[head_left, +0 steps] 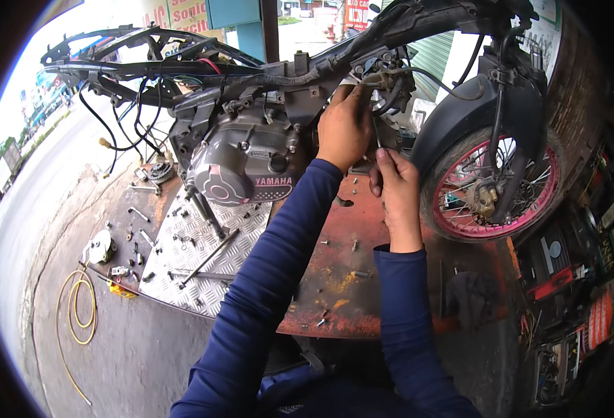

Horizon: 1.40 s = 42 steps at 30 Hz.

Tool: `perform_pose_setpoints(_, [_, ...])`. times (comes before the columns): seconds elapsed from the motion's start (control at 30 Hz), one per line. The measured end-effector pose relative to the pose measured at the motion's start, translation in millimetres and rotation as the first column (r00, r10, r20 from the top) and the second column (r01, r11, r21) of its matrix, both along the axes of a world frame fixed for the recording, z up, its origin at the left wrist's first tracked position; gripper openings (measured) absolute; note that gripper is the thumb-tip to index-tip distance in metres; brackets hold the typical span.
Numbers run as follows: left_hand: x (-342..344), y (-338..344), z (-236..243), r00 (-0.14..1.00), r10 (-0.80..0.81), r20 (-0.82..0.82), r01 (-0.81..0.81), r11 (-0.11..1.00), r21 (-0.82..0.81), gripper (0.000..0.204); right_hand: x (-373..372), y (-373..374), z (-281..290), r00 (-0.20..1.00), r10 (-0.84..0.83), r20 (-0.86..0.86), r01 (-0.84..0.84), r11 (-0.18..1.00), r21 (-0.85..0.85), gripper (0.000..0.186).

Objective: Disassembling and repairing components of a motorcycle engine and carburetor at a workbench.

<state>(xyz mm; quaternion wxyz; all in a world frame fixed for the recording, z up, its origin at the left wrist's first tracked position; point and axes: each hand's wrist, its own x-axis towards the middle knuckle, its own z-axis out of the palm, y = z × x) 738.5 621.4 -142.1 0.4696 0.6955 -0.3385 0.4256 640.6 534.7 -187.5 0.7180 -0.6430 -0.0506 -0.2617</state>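
Observation:
A partly stripped motorcycle stands across the view, its grey engine point(251, 150) hung under a black frame point(300, 70). My left hand point(347, 125) reaches in at the engine's front top, below the hoses and metal fittings point(388, 73). Its fingers are curled closed there; what they grip is hidden. Just right of it and lower, my right hand point(399, 182) is closed, thumb upward, on a thin metal tool point(379, 132). The tool's shaft points up toward those fittings. Its far tip and handle cannot be made out.
The bike rests on a rusty red bench point(335, 292). On a ridged metal plate point(181, 279) lie several bolts and a long bar point(209, 258). The front wheel point(453, 216) with pink rim stands right. A dark cloth point(471, 296), toolboxes point(554, 251) and a yellow hose point(59, 320) lie around.

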Motion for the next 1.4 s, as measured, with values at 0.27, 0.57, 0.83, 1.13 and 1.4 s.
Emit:
perform_pose_setpoints(0.27, [13,3,-3,0.994,0.042,0.102,-0.049,0.997,0.062,0.037,-3,16,5,0.868,-0.409,0.282,0.485,0.823,-0.297,0.021])
perform_pose_setpoints(0.57, [8,7,1,0.978,0.148,0.146,-0.172,0.970,0.169,0.037,-4,25,35,0.700,-0.403,0.590,0.592,0.789,-0.163,0.015])
perform_pose_setpoints(0.83, [12,-1,20,0.982,0.185,0.033,-0.187,0.974,0.126,0.030,2,8,111,0.457,-0.368,0.810,0.834,0.493,-0.248,0.019])
perform_pose_setpoints(1.13, [4,2,29,0.960,0.265,0.087,-0.279,0.902,0.330,0.013,30,-1,80,0.845,-0.244,0.476,0.390,0.890,-0.236,0.018])
perform_pose_setpoints(1.4, [7,3,25,0.959,0.249,0.139,-0.281,0.907,0.313,0.017,41,9,85,0.670,-0.396,0.628,0.623,0.760,-0.185,0.017])
